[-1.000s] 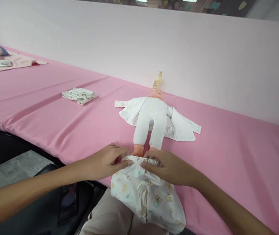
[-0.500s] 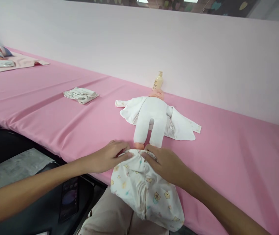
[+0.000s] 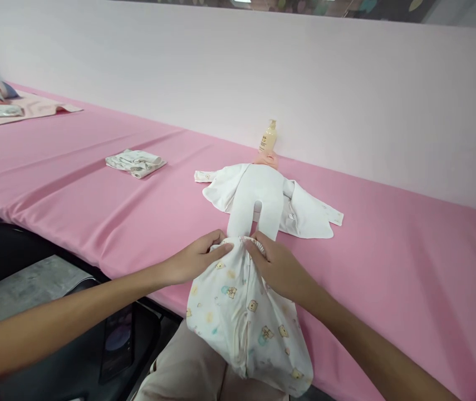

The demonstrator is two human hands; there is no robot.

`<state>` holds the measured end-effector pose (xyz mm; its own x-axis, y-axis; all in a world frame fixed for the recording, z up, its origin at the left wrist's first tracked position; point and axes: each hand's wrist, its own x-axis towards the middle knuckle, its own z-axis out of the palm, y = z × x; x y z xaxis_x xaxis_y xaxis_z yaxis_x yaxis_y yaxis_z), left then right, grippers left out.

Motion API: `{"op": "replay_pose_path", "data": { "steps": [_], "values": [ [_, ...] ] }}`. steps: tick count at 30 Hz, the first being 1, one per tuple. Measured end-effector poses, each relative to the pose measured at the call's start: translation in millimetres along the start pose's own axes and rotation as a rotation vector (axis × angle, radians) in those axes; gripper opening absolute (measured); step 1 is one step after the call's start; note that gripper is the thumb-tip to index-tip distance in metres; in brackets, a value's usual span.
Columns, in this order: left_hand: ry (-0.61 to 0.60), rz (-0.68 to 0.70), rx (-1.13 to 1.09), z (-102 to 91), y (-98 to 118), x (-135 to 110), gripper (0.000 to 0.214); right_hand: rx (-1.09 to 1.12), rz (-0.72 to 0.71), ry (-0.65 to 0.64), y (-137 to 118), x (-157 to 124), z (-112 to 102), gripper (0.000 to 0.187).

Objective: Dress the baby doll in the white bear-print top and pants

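- Currently both hands are on the pants [image 3: 241, 317], at the elastic waistband.
- Left hand [image 3: 198, 257]: fingers curled, pinching the waistband's left side, thumb on top.
- Right hand [image 3: 277, 267]: palm down, fingers bunched and gripping the waistband's right side.
- The two hands sit just beside each other, with the gathered waistband between the fingertips.
- Pants: white with a small bear print. The top edge is held at the hands; the rest hangs back from them over the table [image 3: 388, 267] edge onto the person's lap.
- Doll [image 3: 258, 195]: lies flat straight ahead of the hands, legs pointing at them. Its feet are hidden behind the waistband and the shins touch it.
- Jacket [image 3: 308, 217]: white, spread open under the doll, beyond the hands. One sleeve goes out to the left, the other to the right.
- Bottle [image 3: 268, 136]: upright past the doll's head, well beyond the hands, by the wall.
- Folded cloth [image 3: 135, 162]: on the table, ahead and left of the left hand, well apart from it.
- Phone [image 3: 116, 340]: below the left forearm, off the table.
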<state>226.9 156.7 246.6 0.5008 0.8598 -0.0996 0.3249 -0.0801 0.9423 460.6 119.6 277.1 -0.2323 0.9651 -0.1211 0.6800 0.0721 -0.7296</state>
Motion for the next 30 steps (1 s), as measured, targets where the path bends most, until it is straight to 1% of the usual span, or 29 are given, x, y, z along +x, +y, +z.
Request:
{"op": "replay_pose_path", "data": {
  "steps": [3, 6, 8, 10, 12, 14, 15, 17, 21, 23, 26, 28, 30],
  "values": [
    [0.015, 0.010, -0.203, 2.0, 1, -1, 0.049, 0.155, -0.034, -0.001, 2, 3, -5, 0.050],
    [0.011, -0.002, -0.344, 4.0, 0, 1, 0.050, 0.214, -0.087, -0.005, 4, 6, -10, 0.049],
    [0.004, -0.024, -0.375, 4.5, -2, 3, 0.051, 0.208, -0.112, 0.019, 6, 11, -13, 0.047],
    [0.024, -0.020, -0.348, 3.0, -5, 8, 0.051, 0.148, -0.138, 0.083, 9, 17, -19, 0.046],
    [0.102, 0.028, -0.268, -0.6, -7, 16, 0.049, 0.074, -0.158, 0.120, 12, 26, -25, 0.047],
    [0.196, 0.097, -0.182, -5.5, -9, 26, 0.046, 0.036, -0.166, 0.107, 13, 36, -33, 0.049],
    [0.216, 0.122, -0.167, -8.0, -10, 33, 0.046, 0.033, -0.172, 0.095, 13, 42, -36, 0.049],
    [0.195, 0.127, -0.212, -12.1, -12, 46, 0.048, 0.050, -0.187, 0.090, 12, 53, -41, 0.048],
    [0.094, 0.021, -0.412, -16.5, -13, 69, 0.057, 0.105, -0.163, 0.069, 12, 70, -46, 0.048],
    [0.063, -0.016, -0.442, -17.5, -13, 75, 0.059, 0.117, -0.140, 0.056, 13, 73, -47, 0.048],
    [0.062, -0.017, -0.369, -19.4, -12, 80, 0.059, 0.115, -0.138, 0.058, 17, 72, -46, 0.047],
    [0.078, 0.018, -0.290, -21.7, -10, 84, 0.056, 0.100, -0.144, 0.096, 17, 71, -47, 0.046],
    [0.122, 0.077, -0.198, -24.9, -7, 91, 0.052, 0.076, -0.147, 0.155, 15, 74, -50, 0.045]
  ]
}}
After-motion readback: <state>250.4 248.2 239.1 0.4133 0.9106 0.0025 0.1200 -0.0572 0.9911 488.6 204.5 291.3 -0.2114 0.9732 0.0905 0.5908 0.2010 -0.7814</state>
